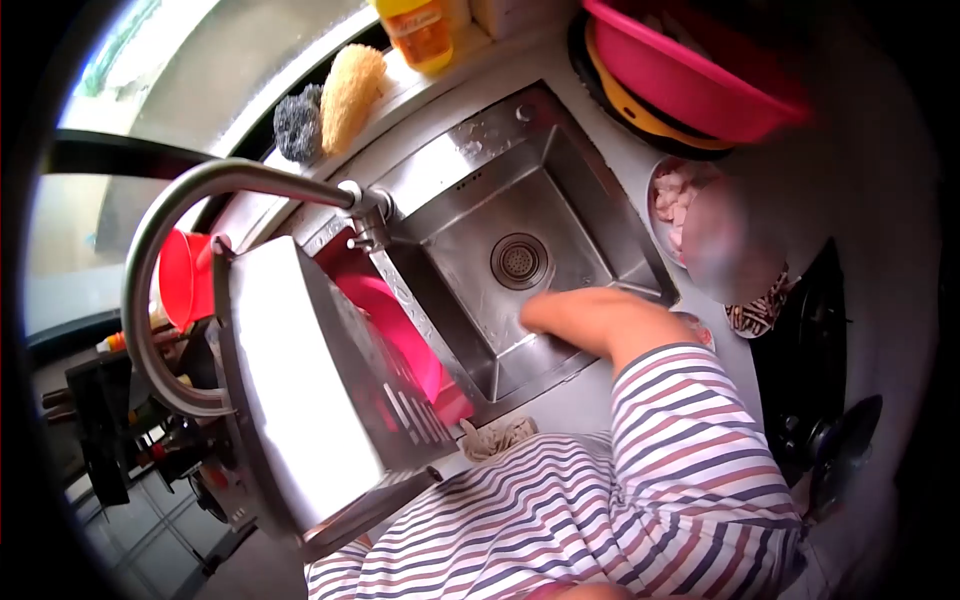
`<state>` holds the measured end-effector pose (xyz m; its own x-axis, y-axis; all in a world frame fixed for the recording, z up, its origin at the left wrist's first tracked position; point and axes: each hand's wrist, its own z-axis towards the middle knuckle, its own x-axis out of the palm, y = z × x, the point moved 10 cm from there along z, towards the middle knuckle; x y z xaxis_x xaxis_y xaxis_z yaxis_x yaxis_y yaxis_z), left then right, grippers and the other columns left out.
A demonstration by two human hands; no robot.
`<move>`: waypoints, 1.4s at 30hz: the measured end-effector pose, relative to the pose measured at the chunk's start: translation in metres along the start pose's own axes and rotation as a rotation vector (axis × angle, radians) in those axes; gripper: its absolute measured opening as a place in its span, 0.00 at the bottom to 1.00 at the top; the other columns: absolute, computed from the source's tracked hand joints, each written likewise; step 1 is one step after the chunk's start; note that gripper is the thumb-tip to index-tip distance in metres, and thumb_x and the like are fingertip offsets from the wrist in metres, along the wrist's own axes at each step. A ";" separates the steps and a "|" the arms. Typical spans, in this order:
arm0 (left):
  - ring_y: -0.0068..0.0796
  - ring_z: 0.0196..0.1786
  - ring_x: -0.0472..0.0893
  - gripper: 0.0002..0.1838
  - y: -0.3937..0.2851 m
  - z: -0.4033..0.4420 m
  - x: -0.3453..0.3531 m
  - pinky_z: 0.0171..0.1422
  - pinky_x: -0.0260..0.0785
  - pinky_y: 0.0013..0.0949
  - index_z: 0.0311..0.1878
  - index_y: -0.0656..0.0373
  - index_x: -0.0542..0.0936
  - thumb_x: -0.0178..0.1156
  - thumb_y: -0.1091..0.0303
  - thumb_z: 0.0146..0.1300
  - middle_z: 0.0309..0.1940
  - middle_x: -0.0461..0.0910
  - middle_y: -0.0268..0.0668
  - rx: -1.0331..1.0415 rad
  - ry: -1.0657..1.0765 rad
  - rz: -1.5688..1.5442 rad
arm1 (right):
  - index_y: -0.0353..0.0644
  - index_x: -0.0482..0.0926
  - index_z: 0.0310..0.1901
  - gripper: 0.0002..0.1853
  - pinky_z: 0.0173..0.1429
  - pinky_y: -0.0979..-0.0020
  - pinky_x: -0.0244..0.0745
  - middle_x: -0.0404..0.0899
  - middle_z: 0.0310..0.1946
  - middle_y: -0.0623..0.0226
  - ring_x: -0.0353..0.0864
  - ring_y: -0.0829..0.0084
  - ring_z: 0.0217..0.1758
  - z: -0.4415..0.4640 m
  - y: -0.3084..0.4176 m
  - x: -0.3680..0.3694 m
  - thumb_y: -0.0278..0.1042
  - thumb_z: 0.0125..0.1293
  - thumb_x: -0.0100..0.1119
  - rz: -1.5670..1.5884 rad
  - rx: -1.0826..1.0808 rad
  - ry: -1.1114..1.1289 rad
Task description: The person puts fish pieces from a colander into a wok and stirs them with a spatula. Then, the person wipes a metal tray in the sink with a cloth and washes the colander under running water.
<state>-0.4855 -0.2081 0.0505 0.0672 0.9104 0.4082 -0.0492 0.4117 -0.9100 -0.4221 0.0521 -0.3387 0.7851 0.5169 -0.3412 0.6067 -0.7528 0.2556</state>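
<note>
My right hand [558, 313], at the end of a striped sleeve, reaches over the near right part of the stainless steel sink [465, 215]. Its fingers are foreshortened and blurred, so whether they hold anything is unclear. Just beyond the fingertips lies the round drain strainer [520, 261] in the wet basin. My left hand does not show. To the left of the sink, a large slotted metal box [300, 370] stands tilted, partly covering a pink basin [395, 325]. The curved faucet [150, 250] arches over that box.
A loofah [352, 98], a grey scrubber [298, 123] and a bottle of orange liquid [418, 38] line the window ledge. Pink tubs [680, 75] stand back right. Bowls with pale pieces [673, 205] and dark strips [762, 308] sit at right. A beige cloth [497, 438] lies in front.
</note>
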 end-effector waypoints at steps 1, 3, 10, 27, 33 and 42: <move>0.28 0.38 0.77 0.12 0.008 -0.001 -0.002 0.44 0.70 0.29 0.41 0.64 0.74 0.56 0.65 0.61 0.34 0.77 0.37 -0.032 -0.063 0.027 | 0.43 0.81 0.33 0.10 0.40 0.60 0.72 0.80 0.34 0.60 0.79 0.63 0.38 0.023 0.035 0.016 0.35 0.49 0.59 0.096 -0.160 0.058; 0.26 0.37 0.77 0.11 0.025 -0.001 -0.010 0.43 0.70 0.27 0.41 0.64 0.74 0.56 0.65 0.61 0.33 0.77 0.36 -0.141 -0.226 0.097 | 0.38 0.77 0.29 0.12 0.35 0.62 0.68 0.78 0.24 0.61 0.77 0.66 0.28 0.005 0.122 0.011 0.40 0.54 0.58 0.322 -0.463 0.232; 0.13 0.32 0.69 0.08 -0.001 0.057 0.060 0.36 0.62 0.18 0.36 0.63 0.76 0.57 0.67 0.60 0.30 0.74 0.25 -0.139 -0.202 0.636 | 0.38 0.74 0.37 0.14 0.39 0.62 0.70 0.79 0.29 0.57 0.78 0.65 0.32 -0.169 0.069 -0.126 0.39 0.55 0.56 1.366 -0.613 -0.907; 0.23 0.15 0.70 0.10 0.023 0.029 0.035 0.17 0.60 0.25 0.35 0.62 0.74 0.51 0.71 0.48 0.20 0.73 0.31 -0.377 -0.229 0.832 | 0.37 0.71 0.43 0.13 0.38 0.59 0.72 0.76 0.30 0.48 0.77 0.48 0.36 -0.320 0.035 -0.003 0.28 0.55 0.53 1.211 -0.414 -1.367; 0.29 0.19 0.73 0.11 0.062 0.046 0.038 0.18 0.64 0.30 0.34 0.65 0.74 0.51 0.70 0.46 0.21 0.73 0.36 -0.434 -0.215 0.809 | 0.36 0.70 0.46 0.15 0.42 0.63 0.72 0.78 0.33 0.51 0.79 0.57 0.39 -0.319 0.011 0.014 0.30 0.56 0.50 1.114 -0.328 -1.098; 0.35 0.16 0.75 0.09 0.114 0.048 0.016 0.16 0.72 0.41 0.32 0.64 0.70 0.51 0.69 0.48 0.17 0.72 0.40 -0.655 -0.328 0.867 | 0.40 0.70 0.51 0.19 0.46 0.67 0.72 0.78 0.36 0.53 0.79 0.60 0.40 -0.336 -0.015 0.024 0.31 0.56 0.52 0.977 -0.410 -0.952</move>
<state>-0.5376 -0.1447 -0.0437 -0.0045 0.8845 -0.4666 0.5851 -0.3761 -0.7185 -0.3707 0.2130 -0.0468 0.6198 -0.7233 -0.3046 0.0009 -0.3874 0.9219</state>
